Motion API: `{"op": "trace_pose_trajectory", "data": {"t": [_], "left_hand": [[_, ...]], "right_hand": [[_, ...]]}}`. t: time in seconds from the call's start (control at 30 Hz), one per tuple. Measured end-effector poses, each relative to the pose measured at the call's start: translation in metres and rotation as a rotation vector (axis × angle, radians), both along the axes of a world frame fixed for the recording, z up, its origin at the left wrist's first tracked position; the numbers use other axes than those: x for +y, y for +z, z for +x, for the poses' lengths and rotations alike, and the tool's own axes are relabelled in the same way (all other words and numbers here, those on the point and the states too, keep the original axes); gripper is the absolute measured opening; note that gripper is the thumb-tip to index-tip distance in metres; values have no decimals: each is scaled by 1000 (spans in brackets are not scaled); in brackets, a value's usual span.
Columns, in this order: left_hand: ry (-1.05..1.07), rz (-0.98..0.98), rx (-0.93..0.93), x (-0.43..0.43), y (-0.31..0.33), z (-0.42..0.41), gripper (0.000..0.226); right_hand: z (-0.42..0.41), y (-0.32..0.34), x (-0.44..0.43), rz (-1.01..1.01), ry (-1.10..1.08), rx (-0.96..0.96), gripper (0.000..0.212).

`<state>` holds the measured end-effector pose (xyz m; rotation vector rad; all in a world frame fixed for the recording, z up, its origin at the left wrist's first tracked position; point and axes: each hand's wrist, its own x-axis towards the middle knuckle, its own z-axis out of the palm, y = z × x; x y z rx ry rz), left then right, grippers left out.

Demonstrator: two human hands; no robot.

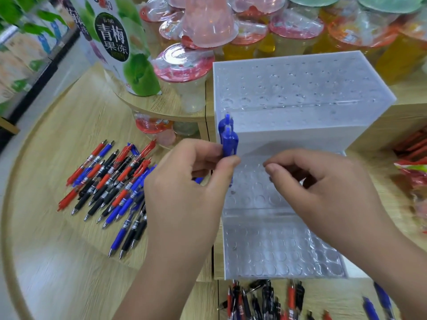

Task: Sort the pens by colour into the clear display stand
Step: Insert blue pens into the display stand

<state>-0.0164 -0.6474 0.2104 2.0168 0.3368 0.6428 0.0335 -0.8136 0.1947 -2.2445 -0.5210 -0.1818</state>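
Left hand (184, 181) pinches blue pen (229, 144) at stand (300, 100), jelly cups (184, 63) behind.

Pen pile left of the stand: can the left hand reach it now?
Likely yes: the pen pile lies open right beside the left hand, nothing between. But that hand pinches a blue pen, so it must place that first.
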Motion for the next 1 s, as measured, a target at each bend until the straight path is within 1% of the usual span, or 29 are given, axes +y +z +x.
{"op": "trace_pose_trajectory", "data": {"t": [0.07,0.2,0.27,0.33,0.37,0.43,0.5,0.53,0.57,0.63,0.7,0.77,0.83,0.93,1.0], "left_hand": [[-19,14,12,0,-2,-1,15],[-36,35,70,10,-17,-17,12],[2,4,97,15,-32,-41,16],[87,-68,128,14,-50,-74,17],[133,-97,174,11,-64,-93,17],[203,-159,335,-1,-97,-132,18],[179,-202,563,-14,-138,-166,16],[136,-206,673,-21,-158,-180,13],[85,-196,767,-26,-179,-191,12],[3,-140,917,-36,-211,-205,17],[-28,-81,976,-41,-233,-211,27],[-32,-67,971,-45,-243,-210,31],[-22,-50,954,-47,-247,-208,28],[5,-26,933,-48,-251,-201,20],[14,-43,927,-49,-253,-198,15]], "right_hand": [[-4,0,-2,-11,18,-57,8],[-29,-6,-20,-74,43,-217,17],[-56,-14,-39,-130,54,-297,19],[-90,-29,-57,-139,49,-285,17],[-108,-42,-65,-130,44,-220,16],[-144,-77,-75,-131,15,45,15],[-174,-117,-76,-242,-43,408,12],[-186,-138,-75,-316,-50,544,14],[-197,-158,-72,-367,-38,615,15],[-205,-182,-58,-405,-16,645,18],[-203,-193,-37,-434,2,647,22],[-199,-203,-18,-467,27,653,23],[-195,-210,-4,-486,34,653,24],[-186,-218,7,-512,-38,637,21],[-181,-219,12,-524,-92,635,22]]}}
